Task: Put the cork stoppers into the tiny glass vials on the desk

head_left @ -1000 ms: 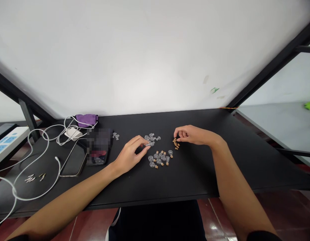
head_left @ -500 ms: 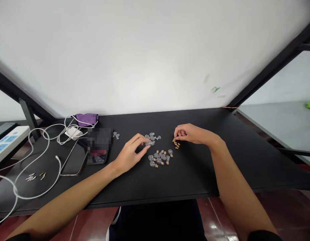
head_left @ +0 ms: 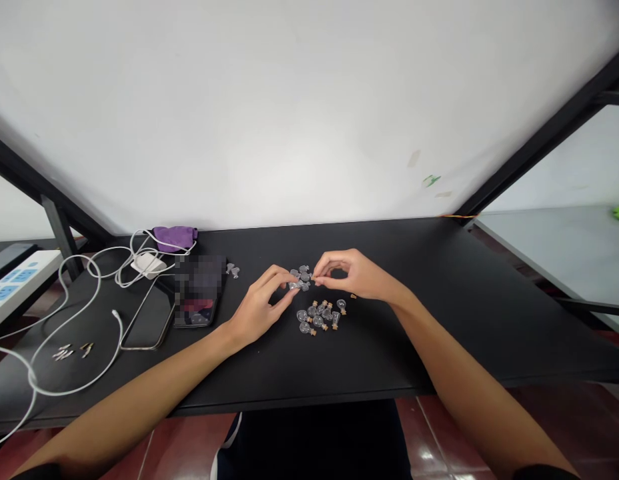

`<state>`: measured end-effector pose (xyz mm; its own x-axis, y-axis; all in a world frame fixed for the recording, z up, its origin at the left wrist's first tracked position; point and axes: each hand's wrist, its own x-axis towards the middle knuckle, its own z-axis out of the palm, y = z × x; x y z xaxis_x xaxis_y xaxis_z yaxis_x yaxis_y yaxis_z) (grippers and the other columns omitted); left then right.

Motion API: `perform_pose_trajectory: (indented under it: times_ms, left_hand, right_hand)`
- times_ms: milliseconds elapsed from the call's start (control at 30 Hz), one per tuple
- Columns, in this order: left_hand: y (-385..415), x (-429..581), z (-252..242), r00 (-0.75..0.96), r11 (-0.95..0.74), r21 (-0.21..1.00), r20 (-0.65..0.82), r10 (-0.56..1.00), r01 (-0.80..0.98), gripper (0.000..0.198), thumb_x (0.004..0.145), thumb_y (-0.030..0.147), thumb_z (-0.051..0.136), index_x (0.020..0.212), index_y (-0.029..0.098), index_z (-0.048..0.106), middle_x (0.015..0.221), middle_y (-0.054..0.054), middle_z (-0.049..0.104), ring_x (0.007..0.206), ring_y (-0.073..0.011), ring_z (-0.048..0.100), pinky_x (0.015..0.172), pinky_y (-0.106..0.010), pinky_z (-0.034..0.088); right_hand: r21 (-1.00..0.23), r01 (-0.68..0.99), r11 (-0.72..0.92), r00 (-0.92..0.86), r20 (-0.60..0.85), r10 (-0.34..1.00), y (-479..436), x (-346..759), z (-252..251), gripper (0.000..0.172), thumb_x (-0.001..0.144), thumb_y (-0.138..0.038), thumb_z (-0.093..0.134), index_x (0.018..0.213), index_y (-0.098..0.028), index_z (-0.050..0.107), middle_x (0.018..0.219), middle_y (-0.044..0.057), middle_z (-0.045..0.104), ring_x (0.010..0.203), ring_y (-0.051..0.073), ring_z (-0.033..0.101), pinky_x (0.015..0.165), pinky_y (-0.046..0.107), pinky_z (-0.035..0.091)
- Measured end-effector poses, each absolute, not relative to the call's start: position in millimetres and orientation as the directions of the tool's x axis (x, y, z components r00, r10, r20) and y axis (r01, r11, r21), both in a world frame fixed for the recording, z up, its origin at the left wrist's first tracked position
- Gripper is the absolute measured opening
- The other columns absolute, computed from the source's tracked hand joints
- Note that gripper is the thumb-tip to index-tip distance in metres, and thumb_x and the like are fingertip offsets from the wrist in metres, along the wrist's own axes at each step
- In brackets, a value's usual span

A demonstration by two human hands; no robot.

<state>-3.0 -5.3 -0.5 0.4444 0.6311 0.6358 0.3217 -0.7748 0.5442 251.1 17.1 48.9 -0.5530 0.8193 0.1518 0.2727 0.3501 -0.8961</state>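
My left fingers (head_left: 284, 282): closed on a small glass bottle (head_left: 293, 285). My right fingers (head_left: 320, 270): curled against neighbouring uncorked bottles (head_left: 304, 275), grip unclear. Corked bottles (head_left: 317, 315): just below both.

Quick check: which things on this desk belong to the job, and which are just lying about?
Job:
left hand
right hand
tiny glass bottles
cork stoppers

Lying about:
purple pouch
white cable
white charger
power strip
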Motion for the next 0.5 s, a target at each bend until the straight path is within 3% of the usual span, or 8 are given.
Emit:
perform_pose_trajectory:
  times_ms: [233,500]
  left_hand:
    - [-4.1,-2.9,-1.1,0.439,-0.776,0.557,0.642,0.628,0.296,0.01,0.099,0.02,0.065,0.109,0.019,0.065,0.099,-0.006,0.067,0.084,-0.0147,0.062,0.078,-0.028,0.054]
    - [-3.6,-3.3,-3.0,0.454,-0.791,0.543,0.65,0.609,0.283,0.012,0.096,0.02,0.069,0.108,0.019,0.066,0.099,-0.005,0.071,0.093,-0.0162,0.066,0.084,-0.03,0.055]
  right_hand:
    - [-0.939,0.146,0.312,-0.595,0.169,0.786,15.0,239.1,38.1,0.025,0.085,-0.04,0.079,0.094,-0.018,0.074,0.091,0.007,0.077,0.086,0.022,0.073,0.084,0.038,0.056]
    - [-0.948,0.126,0.291,-0.591,0.163,0.79,14.2,238.5,40.2,0.026,0.085,-0.041,0.08,0.092,-0.017,0.074,0.088,0.006,0.076,0.084,0.021,0.073,0.083,0.039,0.056]
